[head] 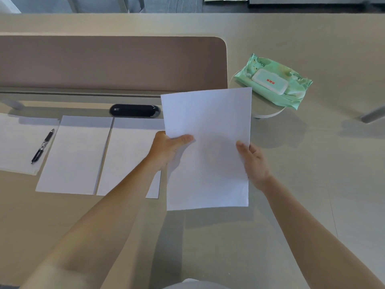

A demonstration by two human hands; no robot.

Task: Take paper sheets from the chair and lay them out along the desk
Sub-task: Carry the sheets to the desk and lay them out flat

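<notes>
Sheet [208, 147]: hanging above bench [312, 184], left of wipes [275, 80]; left grip [166, 149], right grip [254, 161] pinching its edges. Risk: settling skewed, overlapping laid sheet [129, 147] further left of wipes.

Paper sheets: four. Three flat in row on desk [312, 163]: left sheet [18, 142], middle sheet [75, 155], right sheet [129, 151]. One held sheet [210, 147].
Hands: two, left hand [166, 149], right hand [254, 161].
Pen [42, 146]: one.
Wipes pack [275, 81]: one.
Black oval insert [135, 110]: one.
Round disc [264, 109]: one.
</notes>
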